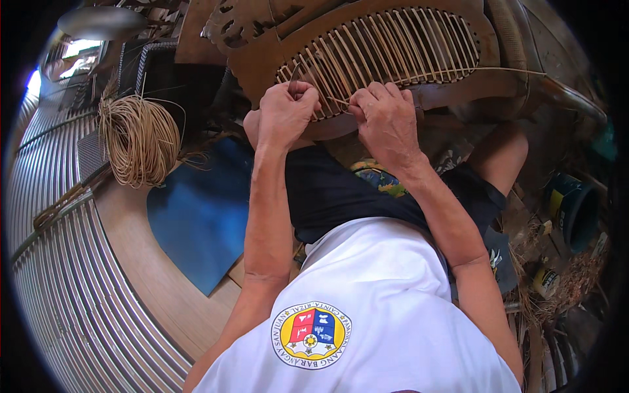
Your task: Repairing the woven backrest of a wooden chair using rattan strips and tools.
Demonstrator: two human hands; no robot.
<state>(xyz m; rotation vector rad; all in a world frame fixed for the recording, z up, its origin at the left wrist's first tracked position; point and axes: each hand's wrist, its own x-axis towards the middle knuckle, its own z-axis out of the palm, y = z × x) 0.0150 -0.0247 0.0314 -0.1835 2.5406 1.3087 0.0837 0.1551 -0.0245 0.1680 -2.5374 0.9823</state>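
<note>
Frame [259, 59] sits ahead of the lap, cane rows [386, 46] across its oval opening. Left hand [285, 111] at frame's lower-left edge: fingers curled together, can't tell what's in them. Right hand [388, 121] at frame's lower edge: fingertips clamped on strand [339, 100], which pokes out toward left hand. Coil [141, 141] left of frame, blue sheet [196, 223] below-left of it, bucket [580, 216] below-right of it.
</note>
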